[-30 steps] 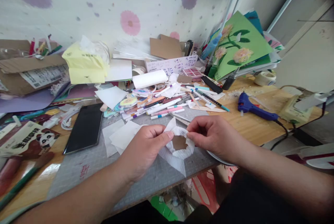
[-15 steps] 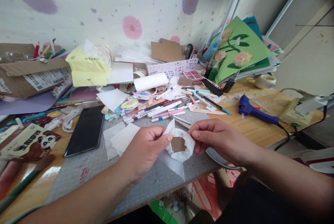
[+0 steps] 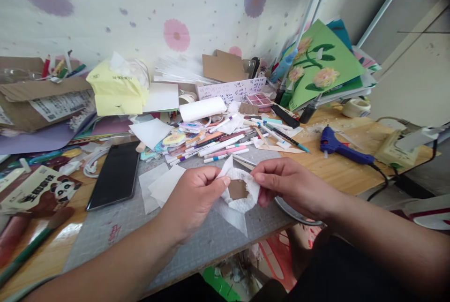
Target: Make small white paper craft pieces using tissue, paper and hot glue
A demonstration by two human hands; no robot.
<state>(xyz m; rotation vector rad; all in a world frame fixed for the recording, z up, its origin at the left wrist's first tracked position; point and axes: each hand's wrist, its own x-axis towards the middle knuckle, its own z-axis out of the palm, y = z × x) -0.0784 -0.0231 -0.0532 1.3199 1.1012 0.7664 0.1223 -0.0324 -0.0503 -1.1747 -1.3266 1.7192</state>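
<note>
Between my hands is a small piece of brown cardboard with white tissue paper folded over its edge all round, so bare cardboard shows only in the middle. My left hand pinches its left side between thumb and fingers. On the right, my right hand pinches the tissue rim with thumb and forefinger. A pointed corner of tissue stands up at the top, and a loose flap hangs below. Scissors lie just behind the piece, partly hidden. Cut white sheets lie left of my left hand on the grey cutting mat.
Behind the hands lies a heap of markers and a white paper roll. A black phone rests at left. A blue glue gun with a cord lies at right, near a power strip. A cardboard box stands back left.
My right fingers have shifted slightly inward and up on the tissue rim. More of the right edge looks pressed over the cardboard. My left hand keeps its pinch.
</note>
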